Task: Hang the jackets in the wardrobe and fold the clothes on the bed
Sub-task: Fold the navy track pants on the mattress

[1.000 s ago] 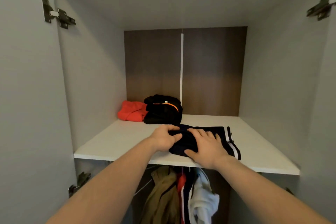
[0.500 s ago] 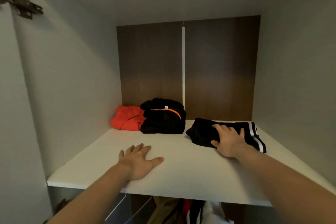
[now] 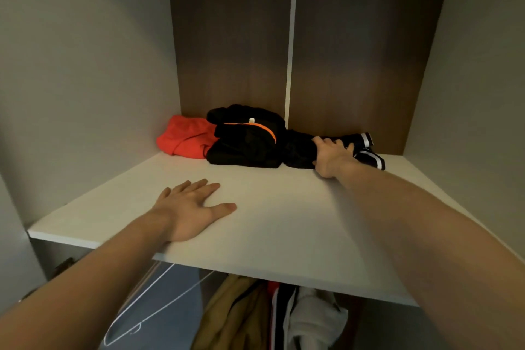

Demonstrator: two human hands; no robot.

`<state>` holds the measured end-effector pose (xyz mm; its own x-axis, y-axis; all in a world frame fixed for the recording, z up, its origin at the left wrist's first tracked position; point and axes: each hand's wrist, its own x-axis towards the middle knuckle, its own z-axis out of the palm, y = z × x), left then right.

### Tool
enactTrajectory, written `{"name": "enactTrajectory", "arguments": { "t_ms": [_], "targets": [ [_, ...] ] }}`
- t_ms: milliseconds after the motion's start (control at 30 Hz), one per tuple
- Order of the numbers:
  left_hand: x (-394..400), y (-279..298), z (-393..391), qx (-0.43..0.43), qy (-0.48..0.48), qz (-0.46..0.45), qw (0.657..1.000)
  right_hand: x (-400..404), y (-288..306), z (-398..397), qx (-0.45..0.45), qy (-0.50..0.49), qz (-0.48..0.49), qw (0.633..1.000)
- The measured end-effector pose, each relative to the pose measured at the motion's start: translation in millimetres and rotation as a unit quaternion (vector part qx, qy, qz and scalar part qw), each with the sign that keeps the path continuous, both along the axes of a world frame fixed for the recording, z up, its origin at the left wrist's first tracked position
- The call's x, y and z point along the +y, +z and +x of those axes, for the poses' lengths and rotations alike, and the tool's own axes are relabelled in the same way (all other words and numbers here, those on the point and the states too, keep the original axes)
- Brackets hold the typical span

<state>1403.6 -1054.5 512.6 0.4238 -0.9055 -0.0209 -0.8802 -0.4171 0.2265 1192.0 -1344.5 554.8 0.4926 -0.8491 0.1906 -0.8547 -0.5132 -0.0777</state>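
Your right hand (image 3: 332,157) has pushed the folded black white-striped garment (image 3: 301,152) far back against the black orange-trimmed bundle (image 3: 247,140), still gripping it; left hand (image 3: 190,207) stays flat, released, on the white shelf (image 3: 284,221) — stowing nearly done

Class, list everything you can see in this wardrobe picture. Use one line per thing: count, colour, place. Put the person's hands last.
shelf: one, white, across the wardrobe above the hanging space
back panel: one, dark brown wood with a pale centre strip, behind the shelf
folded orange garment: one, orange-red, back left of the shelf
folded black garment: one, black with an orange stripe, right of the orange one and touching it
striped black garment: one, black with white stripes, back of the shelf, right of the black pile
wire hanger: one, white, hanging empty below the shelf
hanging clothes: several, tan, red, black, white, below the shelf
left hand: flat on the shelf, fingers straight
right hand: on the striped black garment, fingers curled over it
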Motion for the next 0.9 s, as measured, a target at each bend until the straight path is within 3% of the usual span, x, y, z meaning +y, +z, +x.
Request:
{"name": "enactTrajectory", "arguments": {
  "t_ms": [367, 500, 667, 900],
  "targets": [
    [5, -2, -5, -0.041, 0.047, -0.085, 0.994, 3, -26, -3, 0.015, -0.022, -0.025, 0.999],
    [17, -2, -18, -0.047, 0.067, -0.068, 0.994, 41, -31, -7, 0.031, -0.036, 0.010, 0.999],
    [43, -1, -40, -0.031, 0.052, -0.094, 0.994, 106, -32, -9, 0.013, -0.024, 0.133, 0.991],
    [131, -5, -67, -0.015, -0.006, -0.123, 0.992, 217, -37, -16, 0.027, 0.062, 0.145, 0.987]
  ]
}}
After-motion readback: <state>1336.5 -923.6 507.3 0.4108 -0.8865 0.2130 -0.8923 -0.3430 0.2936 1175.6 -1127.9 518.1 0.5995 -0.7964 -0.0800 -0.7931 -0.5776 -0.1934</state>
